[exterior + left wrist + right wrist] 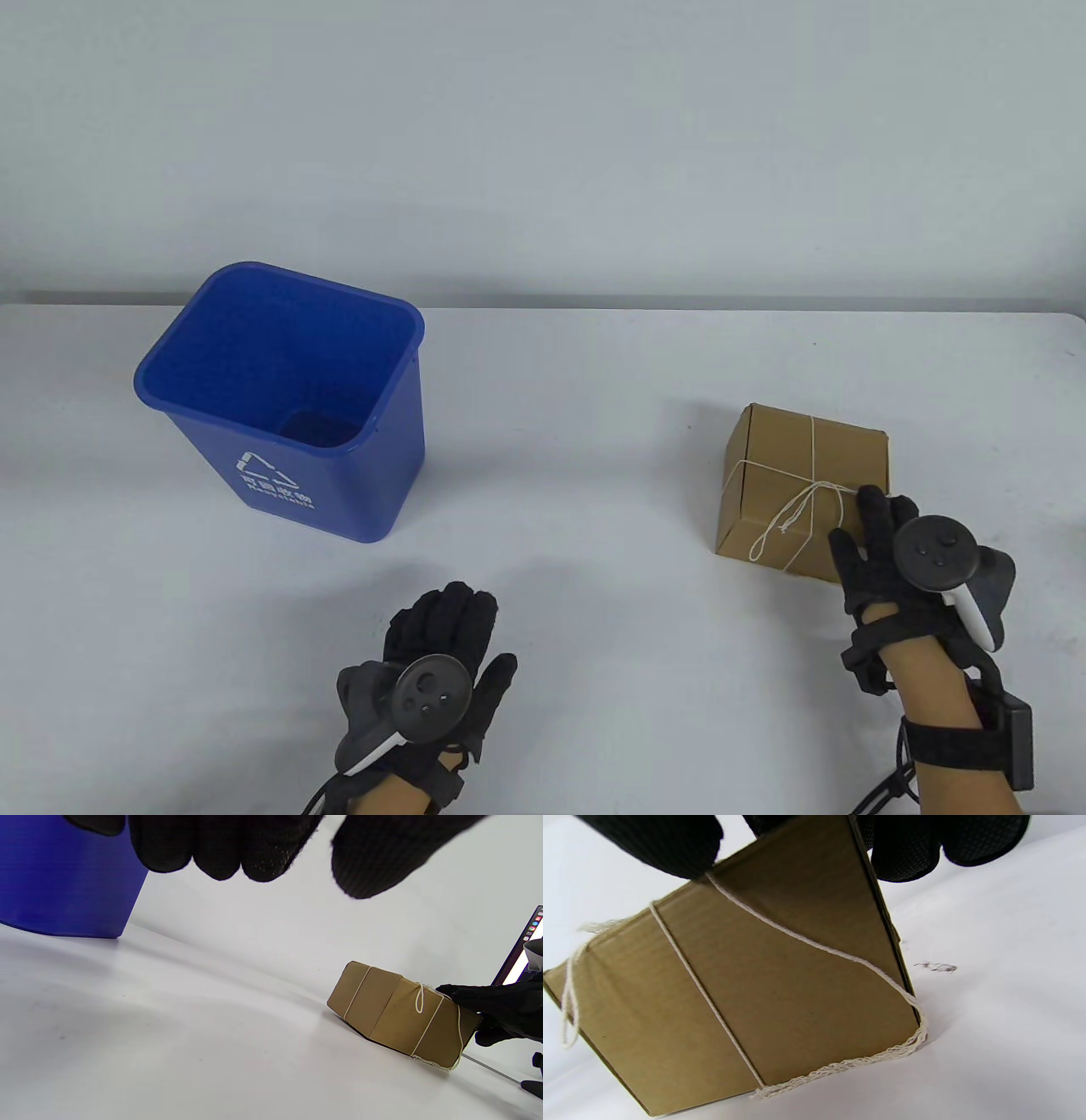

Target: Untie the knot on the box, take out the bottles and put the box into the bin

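Observation:
A brown cardboard box [789, 484] tied crosswise with white string lies on the table's right side; its knot [810, 491] sits on top with loose ends trailing forward. My right hand [857, 522] lies with straight fingers on the box's near right corner, thumb against the front edge. From the right wrist, the box [780, 984] fills the frame, the thumb [661, 844] on the string at its top edge. My left hand [462, 624] hovers at the front centre, fingers loosely curled, holding nothing. The blue bin [339, 492] stands upright at the left. No bottles are visible.
The bin's wall [63, 878] is close to my left hand's far left in the left wrist view, where the box [394, 1014] lies to the right. A screen edge [522, 946] shows past the table's right end. A pale wall rises behind the table.

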Available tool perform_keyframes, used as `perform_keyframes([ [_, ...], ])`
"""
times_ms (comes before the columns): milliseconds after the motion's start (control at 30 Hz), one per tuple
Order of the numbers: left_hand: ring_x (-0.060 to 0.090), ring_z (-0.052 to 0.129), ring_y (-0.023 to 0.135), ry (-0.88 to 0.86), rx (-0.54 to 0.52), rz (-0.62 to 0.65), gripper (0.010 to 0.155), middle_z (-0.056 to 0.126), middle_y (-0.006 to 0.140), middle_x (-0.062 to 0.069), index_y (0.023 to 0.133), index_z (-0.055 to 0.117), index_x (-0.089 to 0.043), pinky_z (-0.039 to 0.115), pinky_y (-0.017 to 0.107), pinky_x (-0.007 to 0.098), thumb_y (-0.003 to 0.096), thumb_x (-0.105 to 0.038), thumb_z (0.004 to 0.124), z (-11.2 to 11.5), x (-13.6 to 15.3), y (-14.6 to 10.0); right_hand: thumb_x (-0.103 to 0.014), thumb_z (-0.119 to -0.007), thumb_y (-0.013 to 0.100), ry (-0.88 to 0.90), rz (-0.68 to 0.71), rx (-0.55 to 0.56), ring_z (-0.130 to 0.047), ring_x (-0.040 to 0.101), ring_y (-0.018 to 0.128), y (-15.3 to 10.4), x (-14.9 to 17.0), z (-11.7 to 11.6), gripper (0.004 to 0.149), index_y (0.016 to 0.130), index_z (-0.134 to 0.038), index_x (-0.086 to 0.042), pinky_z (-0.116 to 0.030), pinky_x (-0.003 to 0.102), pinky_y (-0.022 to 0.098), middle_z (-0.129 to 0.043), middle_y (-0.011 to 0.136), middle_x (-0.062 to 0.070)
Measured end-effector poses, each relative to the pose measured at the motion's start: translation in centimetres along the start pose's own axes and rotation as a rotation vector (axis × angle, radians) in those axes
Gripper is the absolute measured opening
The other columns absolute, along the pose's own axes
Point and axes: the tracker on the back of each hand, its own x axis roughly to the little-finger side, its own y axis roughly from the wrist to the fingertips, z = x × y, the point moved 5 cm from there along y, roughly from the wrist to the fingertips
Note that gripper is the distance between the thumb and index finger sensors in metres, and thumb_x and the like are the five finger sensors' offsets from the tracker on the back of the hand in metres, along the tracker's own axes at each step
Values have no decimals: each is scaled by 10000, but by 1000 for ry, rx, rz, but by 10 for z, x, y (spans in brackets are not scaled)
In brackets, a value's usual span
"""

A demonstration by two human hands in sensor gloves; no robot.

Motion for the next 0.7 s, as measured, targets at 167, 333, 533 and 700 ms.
perform_keyframes([
  [167,552,525,1025,-1,-1,-3,749,487,1143,207,1126,511,-133,430,710,744,508,-507,710,-1,1,1,-499,-625,505,-16,56,-21,-611,545,893,-6,-23,-11,701,1068,-416,-138,-564,671,581,-338,1079,293],
  [333,553,525,1025,-5,-6,-3,748,487,1143,205,1126,513,-133,430,710,744,509,-506,710,-1,1,1,-498,-628,505,-4,110,-49,-624,539,888,-12,-44,-23,702,1068,-414,-136,-574,667,576,-336,1076,294],
  [533,553,525,1025,-8,-12,-3,749,487,1143,209,1126,511,-133,430,711,744,508,-507,710,-2,2,1,-495,-629,506,7,156,-76,-658,527,869,-20,-66,-35,701,1066,-412,-134,-595,654,567,-338,1071,303],
  [700,553,524,1026,-12,-17,0,749,486,1144,207,1126,513,-131,429,710,745,508,-506,711,-3,2,1,-498,-629,506,8,184,-103,-688,520,846,-28,-82,-45,705,1067,-401,-136,-618,638,555,-356,1066,310],
])
